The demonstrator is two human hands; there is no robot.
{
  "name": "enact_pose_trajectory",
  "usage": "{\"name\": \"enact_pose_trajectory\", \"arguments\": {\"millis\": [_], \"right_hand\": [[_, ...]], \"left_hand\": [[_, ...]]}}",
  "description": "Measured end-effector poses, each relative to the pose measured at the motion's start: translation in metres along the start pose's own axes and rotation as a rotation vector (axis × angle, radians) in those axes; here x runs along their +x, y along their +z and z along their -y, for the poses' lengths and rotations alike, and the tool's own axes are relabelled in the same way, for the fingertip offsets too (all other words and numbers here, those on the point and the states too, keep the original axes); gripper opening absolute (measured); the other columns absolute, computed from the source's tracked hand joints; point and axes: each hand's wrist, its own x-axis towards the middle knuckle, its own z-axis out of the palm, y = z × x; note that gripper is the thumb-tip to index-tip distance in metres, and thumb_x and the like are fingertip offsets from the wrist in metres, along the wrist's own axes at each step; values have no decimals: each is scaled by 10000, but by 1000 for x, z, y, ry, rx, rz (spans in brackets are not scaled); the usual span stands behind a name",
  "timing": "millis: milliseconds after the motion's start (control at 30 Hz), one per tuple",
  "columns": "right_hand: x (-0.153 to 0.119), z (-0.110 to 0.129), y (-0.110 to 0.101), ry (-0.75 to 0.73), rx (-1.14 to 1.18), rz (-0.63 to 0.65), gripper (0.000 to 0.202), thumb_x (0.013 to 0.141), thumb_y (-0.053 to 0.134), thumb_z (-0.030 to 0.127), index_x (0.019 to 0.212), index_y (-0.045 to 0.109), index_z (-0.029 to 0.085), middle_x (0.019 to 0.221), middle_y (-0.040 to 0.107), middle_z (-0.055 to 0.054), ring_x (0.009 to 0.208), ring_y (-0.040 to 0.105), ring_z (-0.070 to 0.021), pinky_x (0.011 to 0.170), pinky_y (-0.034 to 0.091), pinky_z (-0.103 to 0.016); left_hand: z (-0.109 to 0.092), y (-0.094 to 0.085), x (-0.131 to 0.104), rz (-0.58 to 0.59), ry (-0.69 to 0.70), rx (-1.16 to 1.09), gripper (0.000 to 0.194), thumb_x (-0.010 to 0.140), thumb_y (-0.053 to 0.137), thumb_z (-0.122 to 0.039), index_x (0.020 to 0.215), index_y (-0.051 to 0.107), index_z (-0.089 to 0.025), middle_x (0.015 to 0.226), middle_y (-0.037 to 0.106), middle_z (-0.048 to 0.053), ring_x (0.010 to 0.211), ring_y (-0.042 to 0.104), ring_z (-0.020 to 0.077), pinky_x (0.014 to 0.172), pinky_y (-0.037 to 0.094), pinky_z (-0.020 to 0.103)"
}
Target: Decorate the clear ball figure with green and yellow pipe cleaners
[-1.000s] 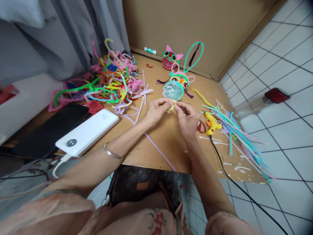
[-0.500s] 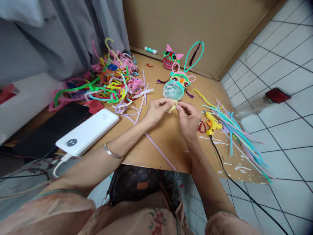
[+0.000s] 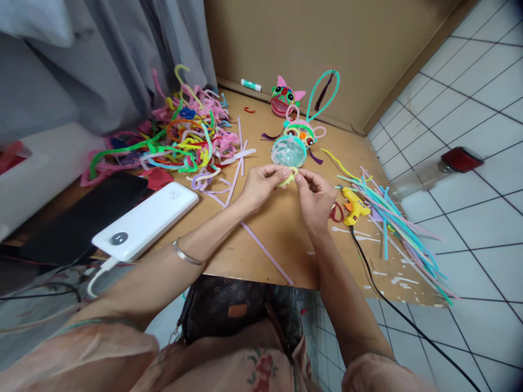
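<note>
My left hand and my right hand meet over the middle of the table, fingertips pinched on a short yellow pipe cleaner. It looks bent or coiled, and the fingers cover part of it. Just beyond the fingertips is a clear round plastic piece with a turquoise rim. It adjoins an animal head made of pipe cleaners, with pink loop ears, eyes and purple tassels. A turquoise loop rises from behind that head. Farther back sits a second head with pink ears and a red mouth.
A tangled heap of pipe cleaners lies at left, near a white power bank and a black phone-like slab. At right are a yellow glue gun, its cord, and a bundle of straight pipe cleaners. A glue stick lies at the back.
The yellow pipe cleaner has turned slightly between my fingertips, and a small curl of it now shows. Both hands stay in nearly the same place.
</note>
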Motion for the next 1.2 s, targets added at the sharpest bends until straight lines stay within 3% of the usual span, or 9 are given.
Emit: {"name": "enact_pose_trajectory", "arguments": {"millis": [200, 400, 633, 833, 967, 1100, 1200], "right_hand": [[1, 3, 1, 72, 35, -26, 132, 804, 639, 288, 819, 713, 180, 777, 743, -27, 694, 670, -143, 686, 540, -279], [2, 5, 2, 86, 72, -39, 107, 786, 643, 265, 796, 708, 181, 745, 732, -19, 672, 661, -142, 684, 542, -284], [8, -1, -1, 181, 131, -86, 116, 742, 658, 285, 759, 689, 175, 696, 712, -17, 643, 648, -150, 671, 542, -302], [13, -11, -5, 343, 204, -139, 187, 695, 686, 343, 739, 676, 161, 663, 684, -8, 563, 564, -108, 536, 462, -239], [15, -13, -6, 424, 255, -124, 238, 681, 699, 387, 758, 673, 163, 638, 668, 14, 451, 428, -59, 432, 343, -198], [16, -12, -7, 415, 267, -53, 263, 681, 702, 403, 777, 693, 158, 634, 653, 18, 445, 400, -51, 426, 319, -197], [14, -10, -7, 343, 234, -6, 280, 731, 672, 425, 814, 703, 160, 671, 662, 6, 493, 468, -70, 471, 374, -212]], "left_hand": [[0, -1, 1, 55, -48, -14, 451, 696, 742, -569, 727, 703, -120, 617, 642, 19, 558, 553, 95, 558, 420, 214], [1, -2, 2, 116, -82, -77, 481, 739, 695, -595, 767, 703, -115, 731, 700, 57, 619, 614, 110, 603, 459, 221], [5, -3, 2, 191, -152, -60, 602, 780, 572, -696, 851, 718, -116, 846, 732, 85, 837, 684, 181, 785, 512, 283], [1, -5, 2, 263, -256, -108, 653, 744, 582, -733, 963, 689, -127, 915, 731, 97, 713, 679, 148, 660, 536, 251], [-2, -4, 1, 273, -219, -109, 585, 647, 762, -618, 951, 674, -126, 887, 730, 79, 670, 673, 124, 649, 540, 227], [0, -5, 2, 239, -158, -83, 528, 623, 806, -561, 861, 663, -112, 792, 722, 67, 603, 656, 105, 597, 520, 200], [1, -6, 3, 208, -131, -66, 517, 637, 794, -565, 840, 656, -110, 766, 717, 68, 585, 649, 104, 579, 513, 201]]}}
